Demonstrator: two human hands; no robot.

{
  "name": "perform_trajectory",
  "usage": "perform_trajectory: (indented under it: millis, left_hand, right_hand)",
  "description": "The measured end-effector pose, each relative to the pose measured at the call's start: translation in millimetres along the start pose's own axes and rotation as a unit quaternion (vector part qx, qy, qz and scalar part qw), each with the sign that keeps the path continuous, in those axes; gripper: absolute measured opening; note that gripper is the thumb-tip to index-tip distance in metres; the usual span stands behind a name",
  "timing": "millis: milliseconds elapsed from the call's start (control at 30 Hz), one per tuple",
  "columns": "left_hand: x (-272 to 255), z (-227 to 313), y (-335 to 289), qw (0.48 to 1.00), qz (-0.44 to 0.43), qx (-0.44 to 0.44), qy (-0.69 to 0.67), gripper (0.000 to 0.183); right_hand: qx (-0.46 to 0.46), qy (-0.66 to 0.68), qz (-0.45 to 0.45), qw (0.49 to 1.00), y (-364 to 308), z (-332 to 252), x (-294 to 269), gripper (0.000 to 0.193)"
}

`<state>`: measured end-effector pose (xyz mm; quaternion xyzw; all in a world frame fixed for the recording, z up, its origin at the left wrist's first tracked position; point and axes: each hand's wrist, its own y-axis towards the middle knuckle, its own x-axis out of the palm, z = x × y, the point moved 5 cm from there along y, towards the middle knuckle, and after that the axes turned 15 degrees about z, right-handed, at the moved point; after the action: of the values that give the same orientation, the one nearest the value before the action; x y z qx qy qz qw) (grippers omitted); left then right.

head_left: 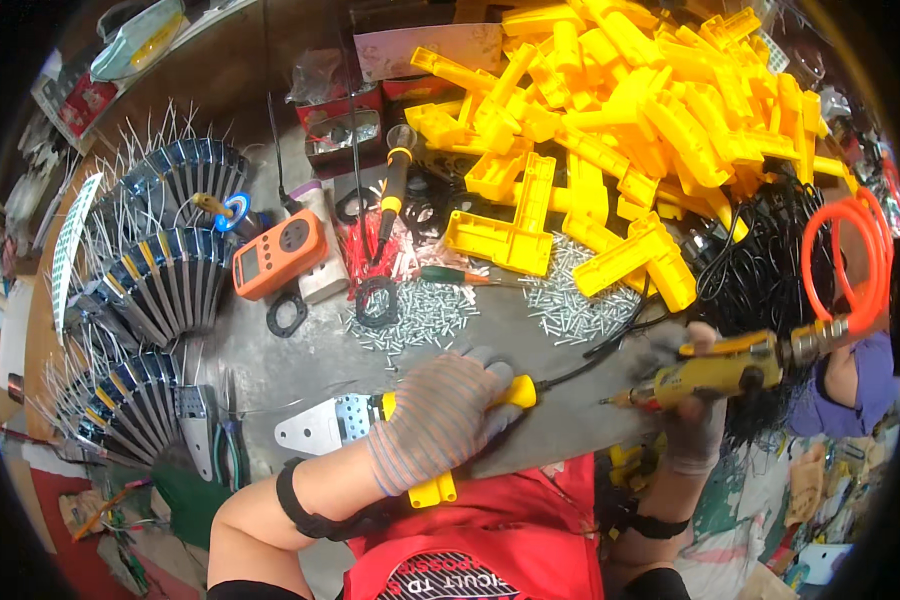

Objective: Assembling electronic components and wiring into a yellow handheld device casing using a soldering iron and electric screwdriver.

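My left hand (435, 415), in a striped grey glove, is closed over a yellow plastic tool housing (519, 392). A flat silver metal plate (315, 427) sticks out of its left end and a black cord (570, 374) leaves its right end. Part of the yellow body shows below my wrist; the middle is hidden by the glove. My gloved right hand (692, 435) is wrapped round a yellow power screwdriver (725, 378). Its bit points left towards the housing, apart from it. Loose silver screws (415, 318) lie just beyond my left hand.
Yellow housing halves (660, 100) are heaped at the back right, beside black cables (760, 260) and an orange coiled hose (815, 250). Metal plates with wires (160, 280) stand fanned at left. An orange meter (280, 254), a black-and-yellow screwdriver (397, 175) and pliers (230, 450) lie about.
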<state>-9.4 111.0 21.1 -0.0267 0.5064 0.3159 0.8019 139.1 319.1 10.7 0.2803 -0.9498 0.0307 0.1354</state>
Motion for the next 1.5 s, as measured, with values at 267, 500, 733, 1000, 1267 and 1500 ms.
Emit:
perform_trajectory:
  millis: [267,500,733,1000,1267,1500]
  left_hand:
    - [7,-4,0,1.000,0.021,-0.020,-0.006,0.025]
    - [5,-18,0,0.997,0.075,-0.001,-0.036,0.024]
    - [9,-14,1,0.998,-0.028,-0.062,-0.012,0.019]
    - [14,-16,1,0.999,0.035,-0.027,-0.019,0.025]
    - [16,-14,3,0.998,0.024,-0.054,-0.009,0.027]
    - [16,-11,1,1.000,-0.002,-0.006,0.011,0.031]
  right_hand:
    - [-0.152,-0.062,0.033,0.986,-5,-3,18,0.065]
    - [-0.117,0.143,-0.084,0.979,-22,-18,115,0.062]
    - [-0.060,0.090,-0.129,0.986,-27,-10,126,0.067]
    - [-0.107,0.051,-0.140,0.983,-21,-7,131,0.064]
    - [-0.158,-0.027,-0.141,0.977,-26,3,143,0.064]
    - [-0.168,0.075,-0.195,0.963,-44,-28,135,0.066]
